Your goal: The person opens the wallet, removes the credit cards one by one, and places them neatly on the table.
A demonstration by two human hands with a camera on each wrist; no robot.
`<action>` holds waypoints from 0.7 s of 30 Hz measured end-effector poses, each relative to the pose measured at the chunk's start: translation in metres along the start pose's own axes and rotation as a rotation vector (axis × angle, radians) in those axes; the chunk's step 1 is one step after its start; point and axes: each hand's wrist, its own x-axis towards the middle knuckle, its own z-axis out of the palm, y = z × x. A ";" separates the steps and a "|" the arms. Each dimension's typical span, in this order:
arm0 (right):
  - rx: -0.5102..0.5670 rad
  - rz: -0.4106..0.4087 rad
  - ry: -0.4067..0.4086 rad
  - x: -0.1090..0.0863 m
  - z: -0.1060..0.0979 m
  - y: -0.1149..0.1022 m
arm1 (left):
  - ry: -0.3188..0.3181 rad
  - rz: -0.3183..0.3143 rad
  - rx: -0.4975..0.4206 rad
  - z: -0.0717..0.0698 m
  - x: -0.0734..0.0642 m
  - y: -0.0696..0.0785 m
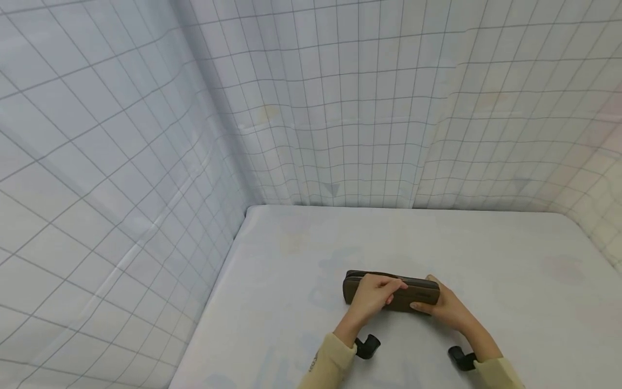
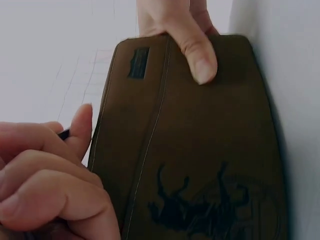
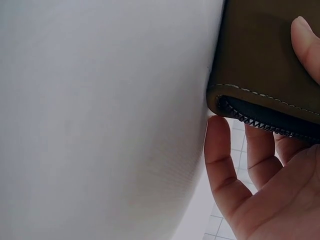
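Note:
A long brown zip-around wallet [image 1: 413, 297] stands on its long edge on the white table. My right hand [image 1: 447, 309] grips its right end; the thumb [image 2: 199, 60] lies flat on the front, the other fingers [image 3: 218, 150] are behind it. The zipper [image 3: 260, 123] shows dark teeth along that end, parted there. My left hand [image 1: 371, 296] is curled at the front and top edge of the wallet. Between its thumb and forefinger a small dark tip [image 2: 64, 134] shows, seemingly the zipper pull. A dark horse print [image 2: 195, 207] marks the wallet's front.
The white tabletop [image 1: 282, 281] spreads around the wallet. White cloth walls with a grid pattern [image 1: 340, 108] enclose the table at the back and sides. A black wrist mount [image 1: 367, 347] sits at my left wrist and another black mount [image 1: 461, 359] at my right.

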 end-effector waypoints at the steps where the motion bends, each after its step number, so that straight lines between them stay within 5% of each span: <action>1: 0.006 0.001 -0.002 0.000 0.000 0.000 | 0.000 0.001 0.009 -0.002 0.000 0.000; 21: 0.004 -0.019 0.009 0.001 0.001 0.004 | 0.035 -0.070 0.102 -0.002 -0.010 -0.015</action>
